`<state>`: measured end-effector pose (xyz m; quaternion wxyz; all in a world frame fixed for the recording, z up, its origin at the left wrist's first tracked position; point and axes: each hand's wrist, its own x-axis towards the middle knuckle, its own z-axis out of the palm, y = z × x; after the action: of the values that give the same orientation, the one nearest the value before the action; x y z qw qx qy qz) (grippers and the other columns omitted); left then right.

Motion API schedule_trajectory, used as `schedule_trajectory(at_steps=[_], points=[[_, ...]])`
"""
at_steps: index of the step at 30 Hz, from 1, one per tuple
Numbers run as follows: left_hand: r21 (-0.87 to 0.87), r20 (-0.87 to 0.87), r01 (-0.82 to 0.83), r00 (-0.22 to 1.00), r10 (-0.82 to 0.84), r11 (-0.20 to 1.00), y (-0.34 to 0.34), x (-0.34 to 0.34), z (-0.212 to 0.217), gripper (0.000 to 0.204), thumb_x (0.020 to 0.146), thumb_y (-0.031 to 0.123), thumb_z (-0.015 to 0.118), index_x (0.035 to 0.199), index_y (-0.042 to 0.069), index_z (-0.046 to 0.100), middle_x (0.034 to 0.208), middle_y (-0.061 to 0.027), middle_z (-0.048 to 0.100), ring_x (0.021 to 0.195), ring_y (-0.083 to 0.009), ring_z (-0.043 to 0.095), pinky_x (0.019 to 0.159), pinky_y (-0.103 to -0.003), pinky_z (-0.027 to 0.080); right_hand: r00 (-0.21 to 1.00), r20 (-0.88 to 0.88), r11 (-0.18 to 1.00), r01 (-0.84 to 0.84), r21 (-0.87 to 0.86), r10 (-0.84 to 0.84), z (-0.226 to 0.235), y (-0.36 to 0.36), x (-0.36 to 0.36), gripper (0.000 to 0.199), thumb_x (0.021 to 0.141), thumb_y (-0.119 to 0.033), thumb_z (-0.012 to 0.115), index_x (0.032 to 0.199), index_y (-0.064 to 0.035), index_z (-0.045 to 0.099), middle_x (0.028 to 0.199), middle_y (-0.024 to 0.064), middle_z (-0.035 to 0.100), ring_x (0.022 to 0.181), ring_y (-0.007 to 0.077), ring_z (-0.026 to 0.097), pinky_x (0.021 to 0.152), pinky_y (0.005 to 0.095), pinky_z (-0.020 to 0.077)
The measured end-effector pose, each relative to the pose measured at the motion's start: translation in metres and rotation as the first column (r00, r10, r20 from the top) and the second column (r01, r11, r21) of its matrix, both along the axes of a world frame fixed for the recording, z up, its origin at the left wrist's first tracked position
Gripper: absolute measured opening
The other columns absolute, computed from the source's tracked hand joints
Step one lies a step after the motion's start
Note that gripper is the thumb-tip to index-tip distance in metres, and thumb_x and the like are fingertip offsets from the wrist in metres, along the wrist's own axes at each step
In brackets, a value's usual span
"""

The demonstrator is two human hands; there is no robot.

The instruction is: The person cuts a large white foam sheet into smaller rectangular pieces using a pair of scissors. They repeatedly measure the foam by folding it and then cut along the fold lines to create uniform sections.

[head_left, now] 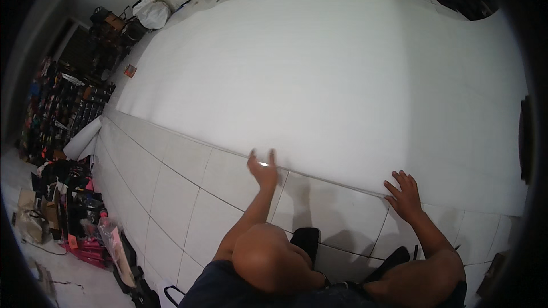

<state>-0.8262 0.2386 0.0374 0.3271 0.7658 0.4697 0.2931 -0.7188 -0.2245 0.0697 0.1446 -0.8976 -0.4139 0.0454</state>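
On the tiled floor (171, 194), a large white sheet (331, 80) lies spread flat, its near edge crossing from left to right before the crouching person. The right hand (404, 194) presses open-palmed on that edge, pinning it. The left hand (264, 168) hovers open at the edge, gripping nothing.

— What's underneath everything here?

— A floor of large pale tiles (171, 194) with thin dark grout lines.

— And what lies straight on it?

— A very wide white sheet of foam-like material (319, 80), spread flat and covering most of the floor; its near edge runs slantwise across the tiles. At the left a rolled white sheet (84, 140) lies beside it. Bags and clutter (74, 211) crowd the left edge of the floor, and a white sack (153, 12) sits at the far left corner.
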Motion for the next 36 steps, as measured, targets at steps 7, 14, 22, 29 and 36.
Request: schedule_trajectory(at_steps=[7,14,22,29,36], points=[[-0.900,0.177,0.051,0.951,0.255,0.433,0.013,0.006,-0.032,0.070,0.082,0.039,0.079,0.129,-0.001,0.047,0.112,-0.0142,0.057,0.095,-0.0259,0.056,0.073,-0.041,0.048,0.998,-0.040,0.999,0.042,0.031,-0.040,-0.005,-0.016,-0.011,0.052,0.081,-0.022,0.076,0.131,-0.0185,0.061,0.145,0.0138,0.045,0.138,0.0369,0.038,0.111,0.0546,0.0311],[-0.811,-0.019,-0.106,0.988,0.155,0.575,0.083,-0.004,-0.047,0.105,0.068,0.055,0.085,0.146,0.001,0.037,0.143,-0.0216,0.042,0.118,-0.0405,0.050,0.100,-0.063,0.042,0.997,-0.082,0.997,0.013,0.075,-0.007,0.003,-0.017,-0.003,0.062,0.083,-0.025,0.074,0.140,-0.0167,0.051,0.148,0.0158,0.041,0.138,0.0381,0.037,0.111,0.0515,0.0326],[0.255,-0.744,0.454,0.656,-0.126,0.854,-0.036,0.083,0.092,0.099,0.078,0.051,0.074,0.151,0.001,0.028,0.147,-0.0316,0.031,0.140,-0.0451,0.026,0.112,-0.051,0.031,0.974,-0.191,0.958,0.162,0.235,-0.118,0.007,-0.048,0.020,0.073,0.084,-0.049,0.069,0.144,-0.0132,0.045,0.145,0.0191,0.043,0.135,0.0361,0.040,0.108,0.0486,0.0344],[-0.113,-0.889,0.931,0.061,-0.453,0.346,-0.060,0.118,0.127,0.063,0.086,0.055,0.066,0.125,0.005,0.058,0.122,-0.0175,0.063,0.115,-0.0351,0.059,0.096,-0.048,0.049,0.986,-0.072,0.956,0.163,0.246,-0.149,-0.035,-0.023,0.021,0.060,0.087,-0.048,0.067,0.133,-0.0114,0.056,0.142,0.0151,0.047,0.133,0.0341,0.042,0.108,0.0482,0.0344],[0.036,-0.647,0.985,0.153,-0.747,0.170,-0.188,0.083,0.035,0.077,0.091,0.050,0.063,0.153,0.013,0.035,0.158,-0.0289,0.017,0.147,-0.0475,0.017,0.118,-0.059,0.015,0.900,-0.227,0.839,0.431,0.333,-0.372,-0.037,-0.062,-0.011,0.047,0.088,-0.033,0.070,0.128,-0.0097,0.060,0.137,0.0138,0.053,0.130,0.0335,0.046,0.107,0.0456,0.0370]])
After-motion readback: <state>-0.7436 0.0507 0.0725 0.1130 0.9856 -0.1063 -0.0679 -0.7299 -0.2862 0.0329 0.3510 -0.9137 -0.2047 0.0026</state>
